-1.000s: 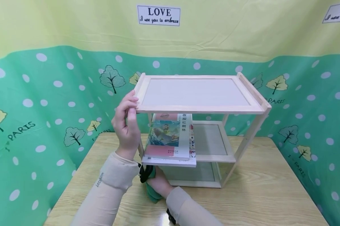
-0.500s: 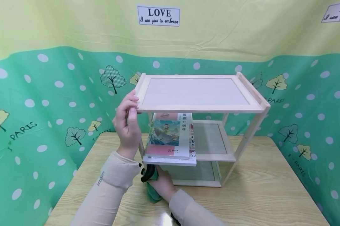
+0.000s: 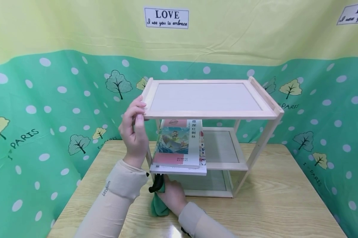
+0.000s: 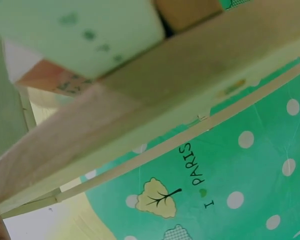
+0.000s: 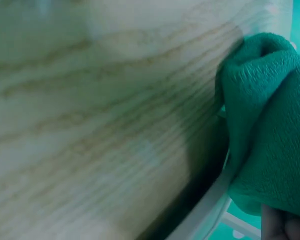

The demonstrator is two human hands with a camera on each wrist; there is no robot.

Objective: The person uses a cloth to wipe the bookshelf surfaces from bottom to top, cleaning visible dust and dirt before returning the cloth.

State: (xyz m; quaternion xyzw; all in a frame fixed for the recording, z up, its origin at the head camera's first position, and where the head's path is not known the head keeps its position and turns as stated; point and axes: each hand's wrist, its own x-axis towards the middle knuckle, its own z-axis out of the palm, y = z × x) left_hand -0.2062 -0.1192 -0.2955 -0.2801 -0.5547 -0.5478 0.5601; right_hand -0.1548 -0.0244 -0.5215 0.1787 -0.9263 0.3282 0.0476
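Note:
A pale wooden three-tier shelf point(image 3: 205, 114) stands on the table. My left hand point(image 3: 134, 130) grips its top left front corner, fingers over the side rail and thumb at the front. Low at the shelf's left front leg, my right hand point(image 3: 173, 195) holds a green cloth point(image 3: 159, 205), partly under the overhanging books. In the right wrist view the fuzzy, folded cloth point(image 5: 270, 125) lies against the shelf's lower part, with a few fingertips point(image 5: 295, 227) showing below it. The left wrist view shows a wooden bar point(image 4: 140, 95) of the shelf close up.
A book with a pink and blue cover point(image 3: 174, 142) lies on other books on the middle tier's left side, jutting past its front edge. The wood-grain table point(image 3: 274, 198) extends around the shelf. A green and yellow curtain point(image 3: 48, 138) hangs behind and at both sides.
My right hand has shifted slightly right and toward me, and the green cloth hangs a little lower. My left hand stays on the shelf corner; shelf and books are unmoved.

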